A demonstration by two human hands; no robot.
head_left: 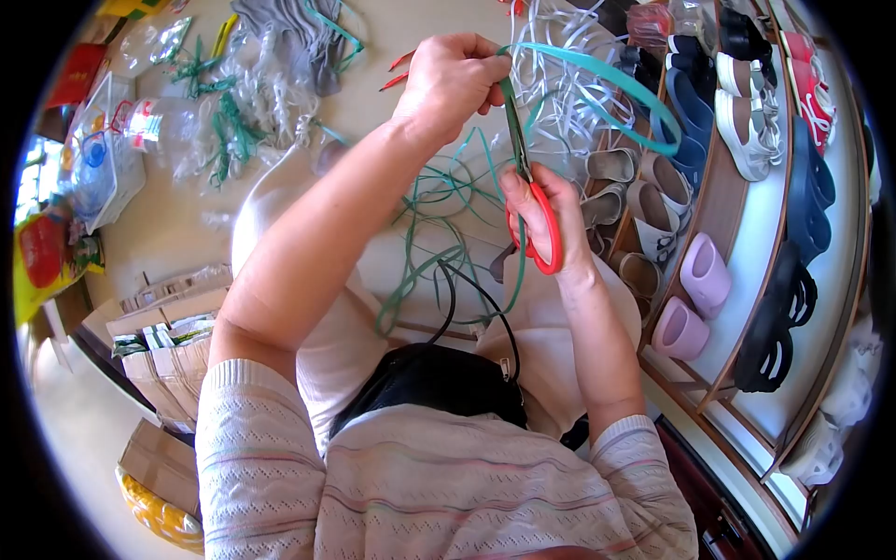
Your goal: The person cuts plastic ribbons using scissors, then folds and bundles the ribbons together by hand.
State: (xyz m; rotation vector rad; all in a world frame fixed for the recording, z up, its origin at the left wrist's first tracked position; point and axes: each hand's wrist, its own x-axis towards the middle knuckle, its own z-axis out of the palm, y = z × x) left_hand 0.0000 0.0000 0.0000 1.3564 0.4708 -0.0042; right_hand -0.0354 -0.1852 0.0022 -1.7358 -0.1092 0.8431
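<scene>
The left hand [455, 82] has its grip pinching the green strap [607, 63], which makes a curve to the right. The right hand [549, 207] has fingers closed on the scissors [553, 245] (the handles are red), with blades pointing up near the left hand, beside the shoe rack [723, 201].

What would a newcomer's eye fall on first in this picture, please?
Probably the red-handled scissors, held near the middle by the right hand, and the bright green strap looping rightward from the left hand above. Next, perhaps, the shoe rack along the right side, with lilac slippers on it.
</scene>
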